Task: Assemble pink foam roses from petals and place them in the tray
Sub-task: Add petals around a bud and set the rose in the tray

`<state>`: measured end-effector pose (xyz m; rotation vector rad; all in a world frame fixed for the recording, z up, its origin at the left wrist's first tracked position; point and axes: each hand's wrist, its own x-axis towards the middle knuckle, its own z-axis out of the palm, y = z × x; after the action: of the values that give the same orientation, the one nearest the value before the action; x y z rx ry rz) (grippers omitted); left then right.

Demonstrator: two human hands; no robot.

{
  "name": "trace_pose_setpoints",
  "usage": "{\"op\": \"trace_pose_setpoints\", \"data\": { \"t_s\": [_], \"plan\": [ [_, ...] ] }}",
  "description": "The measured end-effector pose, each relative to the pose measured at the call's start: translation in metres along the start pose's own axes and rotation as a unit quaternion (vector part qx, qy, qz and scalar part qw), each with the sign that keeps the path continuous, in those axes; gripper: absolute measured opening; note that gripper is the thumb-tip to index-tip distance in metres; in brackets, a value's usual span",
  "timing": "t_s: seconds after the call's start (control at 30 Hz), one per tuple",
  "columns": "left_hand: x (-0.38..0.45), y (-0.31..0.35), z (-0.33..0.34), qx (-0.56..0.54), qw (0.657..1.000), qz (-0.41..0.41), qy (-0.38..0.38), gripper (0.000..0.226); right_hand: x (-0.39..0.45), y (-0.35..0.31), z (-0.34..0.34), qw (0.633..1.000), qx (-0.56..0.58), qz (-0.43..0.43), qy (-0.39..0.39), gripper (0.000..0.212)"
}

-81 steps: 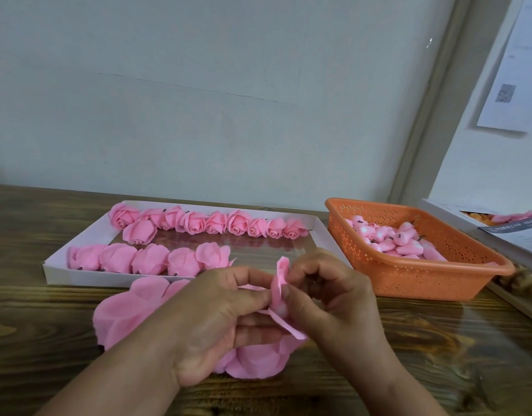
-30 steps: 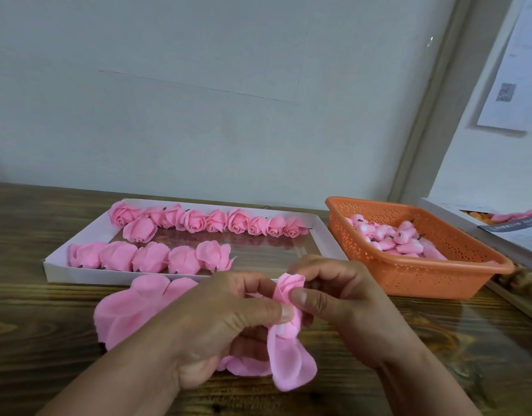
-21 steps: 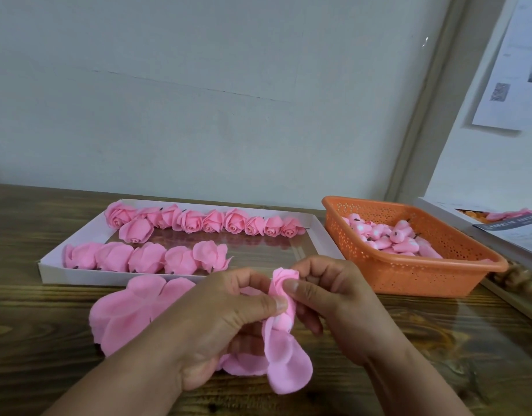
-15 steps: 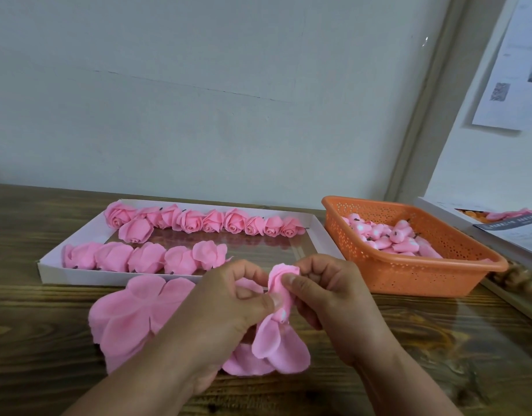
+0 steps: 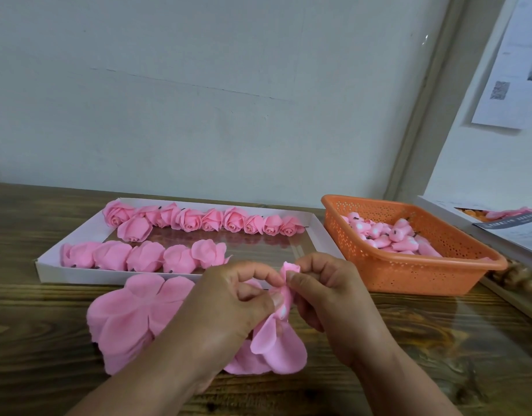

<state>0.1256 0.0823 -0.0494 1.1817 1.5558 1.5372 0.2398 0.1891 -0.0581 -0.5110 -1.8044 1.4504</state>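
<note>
Above the wooden table point(image 5: 439, 340), just in front of the white tray point(image 5: 87, 232) of finished roses point(image 5: 195, 219): left hand point(image 5: 225, 304) and right hand point(image 5: 331, 292) both pinched on a half-wrapped rose bud point(image 5: 285, 292). Loose lower petals point(image 5: 276, 346) now drooping wider than a second ago, one more curled free. Flat petal pile point(image 5: 132, 313) unmoved beneath the left wrist; orange basket point(image 5: 409, 274) unchanged to the right.

Single head view, looking forward and down, close over wooden table point(image 5: 48, 340), facing wall point(image 5: 198, 100)
</note>
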Motion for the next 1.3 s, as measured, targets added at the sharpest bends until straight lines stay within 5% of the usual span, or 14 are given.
{"op": "trace_pose_setpoints", "data": {
  "t_s": [0.5,0.77,1.3],
  "plan": [
    [0.0027,-0.0003,-0.0025,0.013,0.999,0.026,-0.013,0.029,-0.0063,-0.0053,0.0044,0.996,-0.058,-0.072,-0.003,0.021],
    [0.0041,-0.0023,-0.0044,-0.07,0.996,-0.033,-0.032,0.025,-0.0047,-0.0062,0.0022,0.998,-0.038,-0.043,0.016,0.027],
    [0.0067,-0.0074,-0.0039,-0.023,0.998,-0.049,-0.013,0.025,-0.0037,-0.0033,0.0018,0.998,-0.05,-0.026,0.009,0.019]
  ]
}}
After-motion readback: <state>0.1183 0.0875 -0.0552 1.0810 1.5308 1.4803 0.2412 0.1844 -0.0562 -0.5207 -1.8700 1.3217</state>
